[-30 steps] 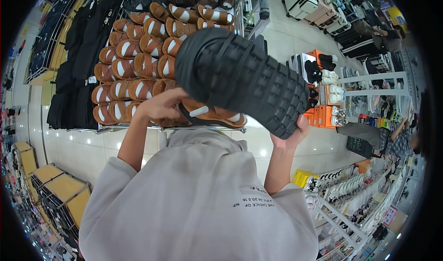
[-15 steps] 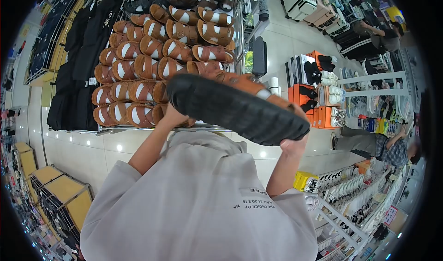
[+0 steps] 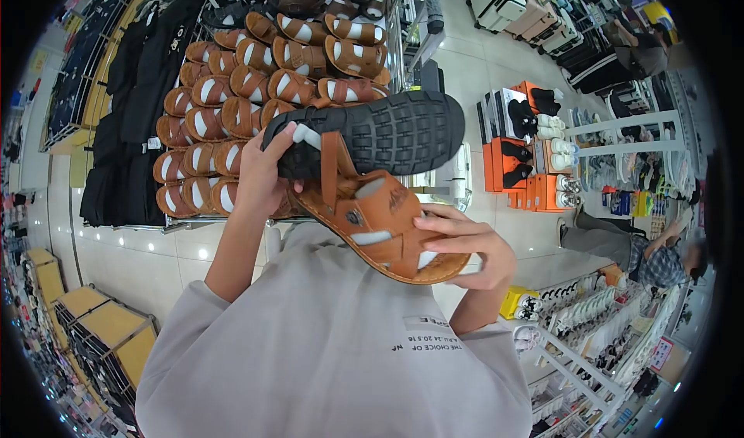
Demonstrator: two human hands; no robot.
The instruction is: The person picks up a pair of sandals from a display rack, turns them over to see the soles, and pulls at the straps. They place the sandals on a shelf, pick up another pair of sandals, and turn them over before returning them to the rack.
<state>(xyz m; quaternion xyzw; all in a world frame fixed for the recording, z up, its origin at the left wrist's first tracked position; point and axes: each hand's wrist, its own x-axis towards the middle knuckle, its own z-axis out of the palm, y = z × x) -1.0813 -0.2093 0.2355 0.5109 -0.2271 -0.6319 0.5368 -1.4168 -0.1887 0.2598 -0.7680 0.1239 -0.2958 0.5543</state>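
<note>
A pair of sandals is held in front of my chest. One brown sandal (image 3: 380, 225) shows its straps, with white paper stuffed beneath them. Behind it, the other sandal turns its black treaded sole (image 3: 399, 132) toward me. My left hand (image 3: 267, 167) grips the pair at the heel end, with the thumb over the white paper and strap. Against the toe straps of the brown sandal rests my right hand (image 3: 473, 248), its fingers bent over the top and the sandal's toe between them and the palm.
Rows of brown sandals (image 3: 209, 124) lie on a rack ahead, beside stacked black garments (image 3: 124, 159). Orange shoe boxes (image 3: 504, 159) stand to the right. A person in a checked shirt (image 3: 663, 260) is at the far right. Yellow-topped tables (image 3: 108, 325) are at lower left.
The pair has turned from a black sole side view to show one sandal's brown straps and the other's tread. My right hand has shifted from the sole's end onto the straps.
</note>
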